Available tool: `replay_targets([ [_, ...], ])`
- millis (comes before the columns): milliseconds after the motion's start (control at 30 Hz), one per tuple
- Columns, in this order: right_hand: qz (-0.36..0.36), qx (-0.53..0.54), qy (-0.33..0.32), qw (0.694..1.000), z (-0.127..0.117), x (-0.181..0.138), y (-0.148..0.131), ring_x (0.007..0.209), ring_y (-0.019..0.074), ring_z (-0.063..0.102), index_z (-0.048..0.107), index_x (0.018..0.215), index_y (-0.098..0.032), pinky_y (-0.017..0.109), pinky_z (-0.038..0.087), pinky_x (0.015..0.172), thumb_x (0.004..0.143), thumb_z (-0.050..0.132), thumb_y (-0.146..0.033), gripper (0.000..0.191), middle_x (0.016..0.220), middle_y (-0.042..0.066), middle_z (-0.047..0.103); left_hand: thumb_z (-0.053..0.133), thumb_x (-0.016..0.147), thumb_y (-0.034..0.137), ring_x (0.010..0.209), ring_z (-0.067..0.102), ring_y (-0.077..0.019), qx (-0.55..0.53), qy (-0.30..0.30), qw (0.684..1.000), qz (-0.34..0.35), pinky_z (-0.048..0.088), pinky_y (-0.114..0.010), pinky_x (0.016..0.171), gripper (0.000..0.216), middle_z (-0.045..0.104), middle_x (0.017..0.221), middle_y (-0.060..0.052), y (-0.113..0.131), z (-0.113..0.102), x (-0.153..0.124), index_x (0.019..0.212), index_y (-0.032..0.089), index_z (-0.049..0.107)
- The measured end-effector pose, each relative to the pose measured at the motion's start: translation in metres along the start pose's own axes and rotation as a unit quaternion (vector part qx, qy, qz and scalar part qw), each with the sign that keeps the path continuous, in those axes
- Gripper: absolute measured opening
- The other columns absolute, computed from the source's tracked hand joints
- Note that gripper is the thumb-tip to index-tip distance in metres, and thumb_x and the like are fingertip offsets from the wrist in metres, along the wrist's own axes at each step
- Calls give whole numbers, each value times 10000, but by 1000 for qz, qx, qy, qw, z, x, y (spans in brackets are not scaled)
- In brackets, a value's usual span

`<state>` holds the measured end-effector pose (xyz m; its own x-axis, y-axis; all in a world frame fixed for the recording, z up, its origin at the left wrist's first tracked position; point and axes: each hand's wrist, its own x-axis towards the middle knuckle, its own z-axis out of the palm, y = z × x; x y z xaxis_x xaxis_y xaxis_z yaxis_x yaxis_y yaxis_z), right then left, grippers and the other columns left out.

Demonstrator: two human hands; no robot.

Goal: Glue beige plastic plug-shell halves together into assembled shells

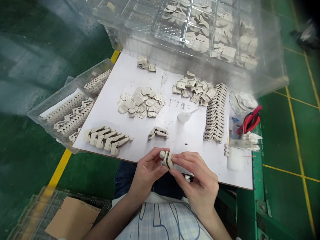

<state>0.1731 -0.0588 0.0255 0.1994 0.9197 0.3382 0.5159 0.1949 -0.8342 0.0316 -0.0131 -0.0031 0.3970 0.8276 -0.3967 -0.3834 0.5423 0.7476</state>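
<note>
Between my two hands, over the front edge of the white board, is a small beige plastic part with a dark gap running through it. My left hand pinches its left side with thumb and fingers. From the right, the fingertips and thumb of my right hand press on the same part. Just beyond lies a bent beige piece. A row of joined, angled beige pieces is to the left, and a loose pile of flat rounded pieces sits farther back.
A long stacked column of beige pieces stands right, beside a pile of square pieces. A small white scoop lies mid-board. Red-handled pliers rest at the right edge. Clear trays overhang the back; another tray stands left.
</note>
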Motion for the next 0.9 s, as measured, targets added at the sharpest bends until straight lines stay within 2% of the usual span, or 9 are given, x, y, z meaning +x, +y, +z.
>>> replay_targets([
  [300, -47, -49, 11, 998, 1, 0, 5, 900, 223, 669, 725, 1115, -225, 386, 598, 743, 815, 784, -77, 340, 971, 80, 743, 891, 711, 393, 888, 691, -188, -14, 25, 1000, -9, 550, -311, 888, 344, 761, 918, -30, -4, -2, -1, 978, 227, 751],
  [433, -92, -63, -10, 994, 1, -1, 7, 913, 227, 662, 734, 1125, -199, 371, 599, 732, 847, 749, -86, 301, 966, 94, 725, 811, 816, 357, 835, 733, -181, 30, 11, 999, -14, 597, -324, 881, 204, 777, 844, -31, 0, -2, -1, 940, 207, 750],
  [500, -61, -37, 1, 997, 1, -2, 8, 897, 215, 658, 740, 1095, -227, 362, 589, 733, 865, 729, -90, 268, 939, 70, 712, 766, 860, 335, 830, 740, -178, 68, 4, 998, 7, 609, -293, 830, 151, 773, 851, -38, 2, 0, -1, 930, 201, 761],
  [567, 8, -8, 23, 1000, 0, -3, 8, 883, 202, 656, 734, 1091, -255, 349, 579, 738, 871, 730, -111, 262, 931, 49, 698, 746, 875, 313, 836, 733, -176, 108, -5, 993, 53, 607, -266, 782, 119, 755, 873, -45, 3, 2, -2, 897, 197, 767],
  [667, 85, 22, 5, 996, 0, -4, 9, 873, 182, 655, 730, 1094, -265, 314, 564, 732, 888, 724, -155, 233, 937, 36, 689, 709, 900, 270, 789, 704, -155, 181, -2, 974, 136, 588, -231, 700, 87, 712, 848, -34, 2, 2, -2, 868, 205, 758],
  [733, 115, 40, -21, 992, 0, -3, 10, 835, 157, 647, 737, 1035, -268, 278, 544, 702, 911, 699, -164, 166, 901, 19, 680, 660, 933, 248, 858, 720, -166, 245, -12, 954, 170, 590, -241, 754, 101, 735, 890, -41, 2, 0, -3, 927, 214, 755],
  [833, 157, 74, -39, 984, -2, -2, 11, 792, 135, 624, 720, 953, -269, 250, 513, 677, 928, 685, -192, 88, 854, -3, 656, 612, 961, 215, 1063, 721, -195, 334, -38, 919, 205, 563, -285, 944, 137, 779, 1064, -66, 4, -4, -3, 1011, 214, 740],
  [900, 169, 96, -56, 979, -3, -2, 11, 803, 135, 612, 698, 937, -266, 252, 506, 700, 933, 681, -213, 55, 854, -7, 640, 596, 967, 201, 1065, 722, -195, 359, -45, 906, 222, 557, -295, 961, 134, 784, 1073, -68, 4, -6, -3, 1006, 209, 724],
])
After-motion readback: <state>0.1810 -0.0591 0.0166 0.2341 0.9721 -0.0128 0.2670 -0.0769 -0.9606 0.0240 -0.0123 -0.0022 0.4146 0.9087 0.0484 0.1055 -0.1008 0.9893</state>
